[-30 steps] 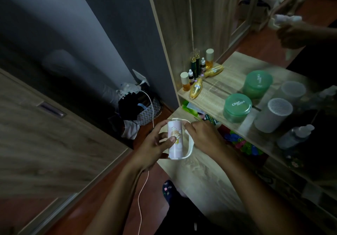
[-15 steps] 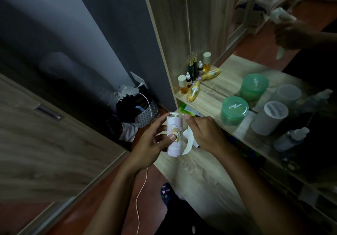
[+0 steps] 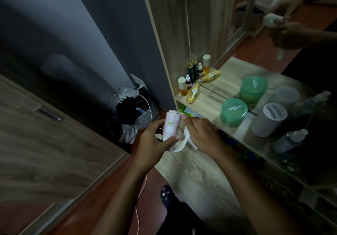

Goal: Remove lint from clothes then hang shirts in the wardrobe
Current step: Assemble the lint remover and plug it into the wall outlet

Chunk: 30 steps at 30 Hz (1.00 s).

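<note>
Left hand [image 3: 155, 143] wrapped round pink lint roller [image 3: 171, 128], right hand [image 3: 200, 134] fingertips pinched at its top edge, beside wooden shelf [image 3: 209, 98], green jar [image 3: 234, 112] near.

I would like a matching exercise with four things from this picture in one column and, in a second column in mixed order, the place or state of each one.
Things:
1. lint roller
2. green jar
3. gold bottle
4. white cable

Places or states:
A. lying on its side on the shelf
B. held between the left hand and the right hand
C. running down from the wall plug to the floor
D. standing upright on the shelf, lid closed, with white letters on top

Right pairs: 1-B, 2-D, 3-A, 4-C
</note>
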Available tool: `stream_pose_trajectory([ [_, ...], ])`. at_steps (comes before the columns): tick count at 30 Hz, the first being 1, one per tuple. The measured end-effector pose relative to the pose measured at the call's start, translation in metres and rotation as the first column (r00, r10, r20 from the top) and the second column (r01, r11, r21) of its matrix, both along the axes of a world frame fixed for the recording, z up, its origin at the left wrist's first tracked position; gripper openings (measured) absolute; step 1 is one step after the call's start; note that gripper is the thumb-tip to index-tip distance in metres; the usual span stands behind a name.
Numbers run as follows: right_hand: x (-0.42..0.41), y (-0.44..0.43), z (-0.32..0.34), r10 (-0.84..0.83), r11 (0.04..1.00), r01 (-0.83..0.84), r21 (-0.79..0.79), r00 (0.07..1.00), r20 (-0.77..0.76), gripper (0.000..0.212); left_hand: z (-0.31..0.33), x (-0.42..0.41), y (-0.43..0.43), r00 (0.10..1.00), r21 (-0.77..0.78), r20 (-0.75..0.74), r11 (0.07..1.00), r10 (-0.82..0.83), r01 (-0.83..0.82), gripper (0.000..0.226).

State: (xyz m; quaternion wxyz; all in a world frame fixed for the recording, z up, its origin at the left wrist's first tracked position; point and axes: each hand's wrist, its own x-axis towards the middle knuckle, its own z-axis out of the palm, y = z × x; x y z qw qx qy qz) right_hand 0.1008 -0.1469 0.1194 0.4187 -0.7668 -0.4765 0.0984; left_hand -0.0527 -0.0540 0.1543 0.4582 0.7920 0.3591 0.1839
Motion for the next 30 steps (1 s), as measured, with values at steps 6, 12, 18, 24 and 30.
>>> stream_pose_trajectory([
  [6, -0.003, -0.005, 0.012, 0.042, 0.994, -0.057, -0.09, 0.986, -0.162, 0.041, -0.005, -0.007, -0.001, 0.998, 0.021, 0.063, 1.0, 0.006, -0.008, 0.063],
  [12, -0.006, -0.011, 0.007, 0.025, 0.995, -0.04, -0.095, 0.988, -0.151, 0.051, 0.0, -0.011, -0.004, 0.987, -0.045, 0.145, 0.997, 0.073, -0.067, 0.044],
  [18, -0.012, -0.014, 0.004, -0.004, 0.997, -0.009, -0.075, 0.984, -0.18, 0.052, -0.004, -0.014, -0.002, 0.989, -0.02, 0.087, 0.993, 0.116, -0.114, 0.038],
  [24, -0.013, -0.013, -0.001, -0.051, 0.995, 0.032, -0.089, 0.975, -0.218, 0.05, -0.006, -0.015, -0.007, 0.983, 0.085, 0.12, 0.985, 0.139, -0.15, 0.027],
  [30, -0.019, -0.015, -0.002, -0.062, 0.998, 0.064, 0.0, 0.974, -0.216, 0.05, -0.013, -0.014, -0.011, 0.972, 0.118, 0.15, 0.973, 0.181, -0.199, 0.022],
])
